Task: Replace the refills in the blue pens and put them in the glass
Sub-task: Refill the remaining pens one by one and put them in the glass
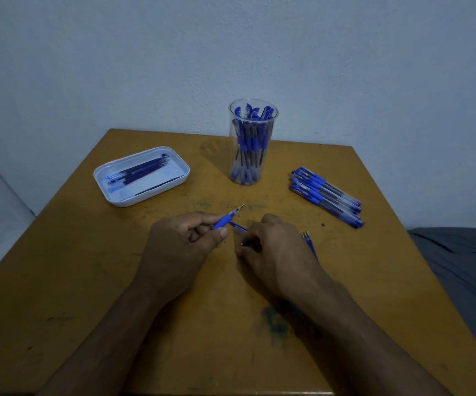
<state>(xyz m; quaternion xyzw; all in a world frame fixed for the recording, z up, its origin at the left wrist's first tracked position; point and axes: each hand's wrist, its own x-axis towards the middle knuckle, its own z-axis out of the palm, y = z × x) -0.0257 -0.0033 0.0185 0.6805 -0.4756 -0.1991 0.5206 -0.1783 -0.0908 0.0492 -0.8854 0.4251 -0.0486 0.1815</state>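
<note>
My left hand [179, 247] pinches the blue grip section of a pen [226, 219], its metal tip pointing up and to the right. My right hand [277, 252] is curled round the clear pen barrel [239, 228], whose end pokes out toward the left hand. Several loose refills [308, 241] lie under the right hand, their tips showing past its knuckles. A tall clear glass [252, 144] at the back middle holds several blue pens. A row of capped blue pens [327, 195] lies to the right of the glass.
A white tray [111, 192] with several refills sits at the back left of the worn yellow table [88, 281]. A grey cloth [465, 258] lies beyond the table's right edge. A pale wall stands behind.
</note>
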